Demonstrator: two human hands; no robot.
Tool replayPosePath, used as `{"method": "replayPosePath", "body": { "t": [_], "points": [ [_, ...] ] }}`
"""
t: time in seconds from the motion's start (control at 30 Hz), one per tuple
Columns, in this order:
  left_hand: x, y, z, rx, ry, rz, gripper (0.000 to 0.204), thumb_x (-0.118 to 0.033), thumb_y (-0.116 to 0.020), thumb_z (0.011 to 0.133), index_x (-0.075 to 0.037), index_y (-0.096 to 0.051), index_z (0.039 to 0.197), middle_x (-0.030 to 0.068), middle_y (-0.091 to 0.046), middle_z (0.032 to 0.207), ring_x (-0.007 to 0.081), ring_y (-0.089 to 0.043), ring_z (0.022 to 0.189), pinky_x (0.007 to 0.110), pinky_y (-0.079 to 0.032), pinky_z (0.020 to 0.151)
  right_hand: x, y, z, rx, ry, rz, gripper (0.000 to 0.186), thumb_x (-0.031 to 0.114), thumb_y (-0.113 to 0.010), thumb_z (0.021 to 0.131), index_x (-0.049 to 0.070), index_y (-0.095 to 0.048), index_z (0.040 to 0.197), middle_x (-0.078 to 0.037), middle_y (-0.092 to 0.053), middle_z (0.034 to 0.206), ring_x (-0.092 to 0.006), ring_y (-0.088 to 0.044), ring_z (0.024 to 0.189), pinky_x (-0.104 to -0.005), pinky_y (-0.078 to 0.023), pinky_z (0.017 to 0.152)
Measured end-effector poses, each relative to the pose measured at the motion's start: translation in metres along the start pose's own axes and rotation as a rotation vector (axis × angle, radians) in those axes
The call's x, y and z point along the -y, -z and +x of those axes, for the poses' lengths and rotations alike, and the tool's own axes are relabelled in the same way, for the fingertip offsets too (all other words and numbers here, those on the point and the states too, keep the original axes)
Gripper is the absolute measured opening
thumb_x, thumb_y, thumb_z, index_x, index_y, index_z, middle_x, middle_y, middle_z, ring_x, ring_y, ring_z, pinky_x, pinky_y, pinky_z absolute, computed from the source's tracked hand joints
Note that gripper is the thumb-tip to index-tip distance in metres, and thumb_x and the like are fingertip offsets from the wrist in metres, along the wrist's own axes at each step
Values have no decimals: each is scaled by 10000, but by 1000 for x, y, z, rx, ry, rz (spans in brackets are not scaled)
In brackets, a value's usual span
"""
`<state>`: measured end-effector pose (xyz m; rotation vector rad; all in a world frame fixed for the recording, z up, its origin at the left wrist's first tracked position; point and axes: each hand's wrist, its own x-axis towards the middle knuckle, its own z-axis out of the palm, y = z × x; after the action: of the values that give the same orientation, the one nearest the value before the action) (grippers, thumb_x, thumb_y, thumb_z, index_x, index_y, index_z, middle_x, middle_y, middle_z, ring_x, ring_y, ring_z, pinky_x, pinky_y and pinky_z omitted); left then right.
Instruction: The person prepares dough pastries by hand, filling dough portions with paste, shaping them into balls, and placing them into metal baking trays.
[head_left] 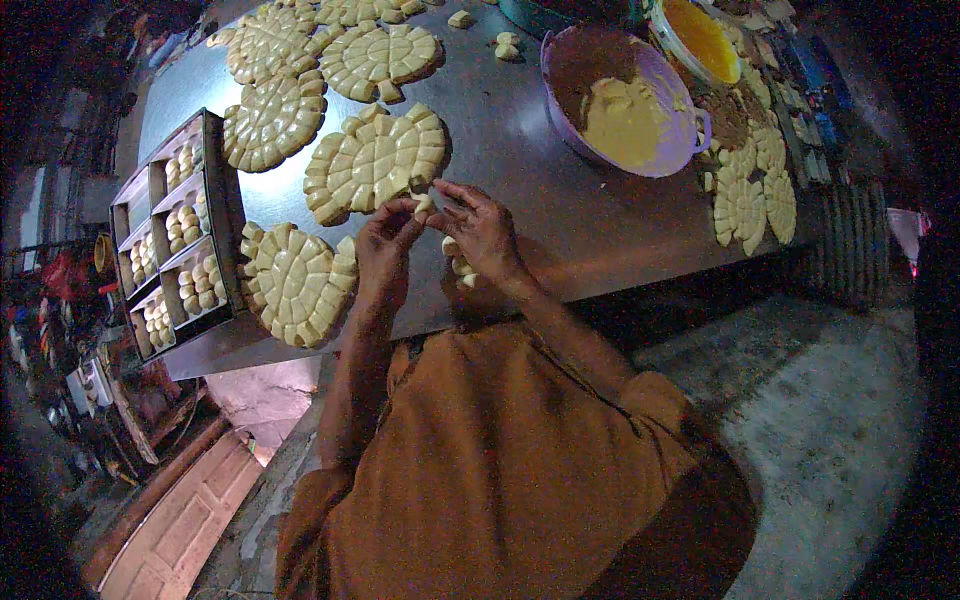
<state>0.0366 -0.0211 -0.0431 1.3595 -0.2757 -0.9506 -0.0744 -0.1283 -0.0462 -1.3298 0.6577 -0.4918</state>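
A small piece of pale dough is pinched between the fingertips of my left hand and my right hand. Both hands are at the near edge of a turtle-shaped dough, whose glossy surface is scored into segments. Beside my left forearm lies another segmented dough shape. Several loose dough pieces rest on the table below my right palm, partly hidden by it. My fingers cover part of the piece they hold.
At the left stands a dark divided tray of dough balls. More segmented shapes lie farther back on the metal table. A purple basin with yellowish dough and a yellow-filled bucket stand at the right, near flat dough shapes.
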Motion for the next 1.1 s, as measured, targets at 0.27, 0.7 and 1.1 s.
{"method": "replayPosePath", "body": {
  "t": [0.27, 0.7, 1.1],
  "points": [
    [-9, -21, -12, -158, 78, -311, 249, -254, -578, 966, -44, -598, 1098, 53, -635, 1031, 138, -598, 945, 278, -463, 876, 24, 26, 1, 4, -188, 107, 268, 214, -720, 864, 75, -664, 1086, -56, -696, 878, -180, -671, 762, -336, -567, 610],
    [-18, -97, -27, 93, 17, 8, 236, -179, -630, 934, -34, -569, 1110, 60, -629, 944, 139, -605, 850, 289, -504, 769, 60, 75, -38, -69, 264, -255, 218, 60, -634, 900, 27, -693, 1107, -126, -653, 1137, -199, -607, 1095, -320, -492, 914],
    [-30, -206, -52, -29, -1180, 899, 243, -172, -637, 877, -24, -620, 1069, 146, -637, 1043, 325, -609, 962, 425, -478, 865, 26, 169, -75, 83, -6, 571, 292, 93, -555, 956, 19, -592, 1236, -78, -671, 1079, -183, -656, 951, -295, -540, 852]
  ]
}}
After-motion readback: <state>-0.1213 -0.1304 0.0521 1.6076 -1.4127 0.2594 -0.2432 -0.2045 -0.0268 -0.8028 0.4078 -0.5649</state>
